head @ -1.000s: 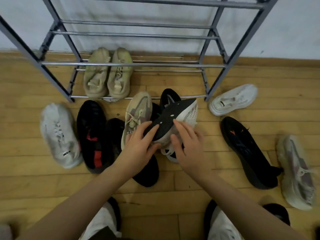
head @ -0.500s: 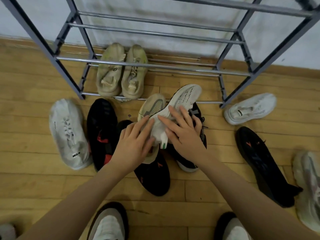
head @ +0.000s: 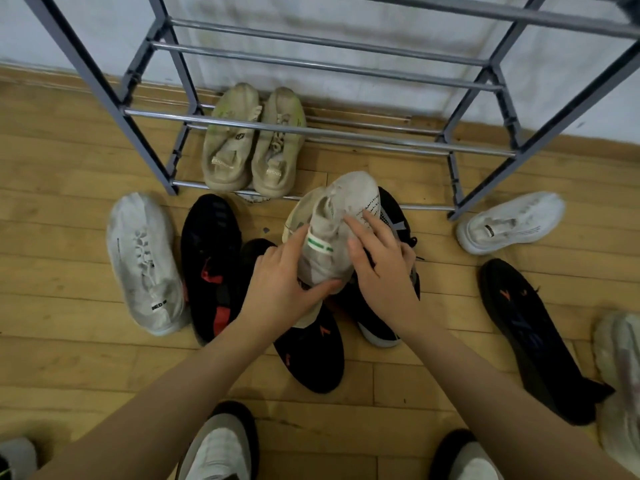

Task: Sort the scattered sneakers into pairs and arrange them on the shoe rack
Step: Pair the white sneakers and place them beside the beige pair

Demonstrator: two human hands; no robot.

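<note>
A grey-white sneaker with a green heel tab [head: 341, 216] is held upright, toe toward the rack, above the pile. My left hand [head: 280, 285] grips its heel from the left, thumb curled under it. My right hand [head: 377, 268] holds its right side, index finger lying on the printed upper. Under it lie a beige sneaker [head: 298, 216], mostly hidden, and a black mesh sneaker with a white sole [head: 391, 313]. A beige pair [head: 252, 143] stands on the bottom rails of the grey metal shoe rack [head: 346, 135].
On the wooden floor lie a white sneaker [head: 145, 261] at left, two black sneakers with red marks [head: 211, 265] [head: 311, 351], a white sneaker [head: 512, 221] by the rack's right leg, a black sneaker [head: 533, 337] and a pale one [head: 620, 375] at right. The person's own feet [head: 221, 445] are at the bottom.
The held sneaker was sole-up a second ago; both hands have turned it over so its upper and green heel tab face up. The camera has moved closer to the rack.
</note>
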